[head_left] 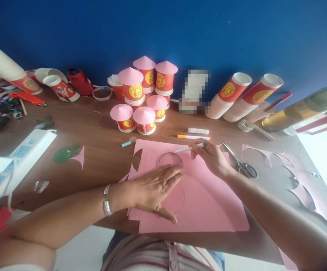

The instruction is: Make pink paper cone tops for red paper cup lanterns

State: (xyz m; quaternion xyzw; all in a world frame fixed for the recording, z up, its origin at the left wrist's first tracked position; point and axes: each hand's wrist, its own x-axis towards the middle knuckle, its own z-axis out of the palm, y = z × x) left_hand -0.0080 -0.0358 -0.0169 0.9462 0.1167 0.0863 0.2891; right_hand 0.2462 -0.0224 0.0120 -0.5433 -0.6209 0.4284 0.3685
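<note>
My left hand (159, 188) lies flat on a stack of pink paper (208, 210), fingers stretched out and thumb spread. Its fingertips cover the near side of a thin round ring (170, 153) that rests on the top sheet. Faint curved outlines show on the paper around it. In my right hand (208, 156) is a white marker pen (190, 148), gripped near its dark end. The pen's tip points left, close to the ring's upper right edge; whether it touches the paper I cannot tell.
Red cups with pink cone roofs (131, 88) stand behind the paper. Scissors (244, 167) and pink offcuts (301, 188) lie to the right. Stacked paper cups (229, 94) lean at the wall. A power strip (19, 160) is at left; an orange marker (193, 137) lies behind the paper.
</note>
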